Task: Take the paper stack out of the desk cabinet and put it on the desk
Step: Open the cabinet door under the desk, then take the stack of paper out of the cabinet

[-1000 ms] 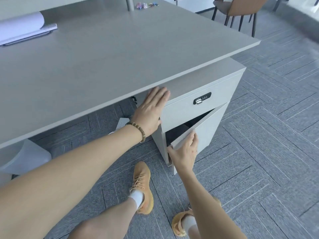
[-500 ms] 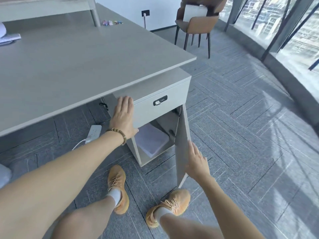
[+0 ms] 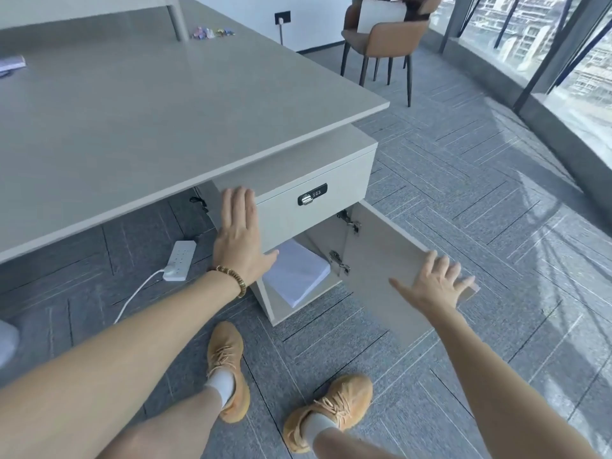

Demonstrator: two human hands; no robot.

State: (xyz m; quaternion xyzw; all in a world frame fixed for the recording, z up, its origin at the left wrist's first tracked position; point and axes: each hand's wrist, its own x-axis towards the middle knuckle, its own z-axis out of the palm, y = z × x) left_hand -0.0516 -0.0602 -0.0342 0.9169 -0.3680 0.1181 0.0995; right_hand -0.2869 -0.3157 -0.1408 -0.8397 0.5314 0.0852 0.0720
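Observation:
A white paper stack (image 3: pixel 298 276) lies flat on the floor of the open desk cabinet (image 3: pixel 281 309), under the grey desk (image 3: pixel 165 120). My left hand (image 3: pixel 240 236) rests flat, fingers together, against the cabinet's left front corner beside the drawer (image 3: pixel 298 220). My right hand (image 3: pixel 437 283) lies spread on the top edge of the cabinet door (image 3: pixel 390 260), which is swung wide to the right. Neither hand touches the paper.
A white power strip (image 3: pixel 180 260) with its cable lies on the carpet left of the cabinet. My two feet in orange shoes (image 3: pixel 228 366) stand in front of it. A brown chair (image 3: pixel 387 41) stands behind the desk; small items (image 3: pixel 212 32) sit at the desk's back.
The cabinet door has swung from nearly shut to wide open with my right hand on its edge, uncovering the paper stack. My left hand stayed on the cabinet corner.

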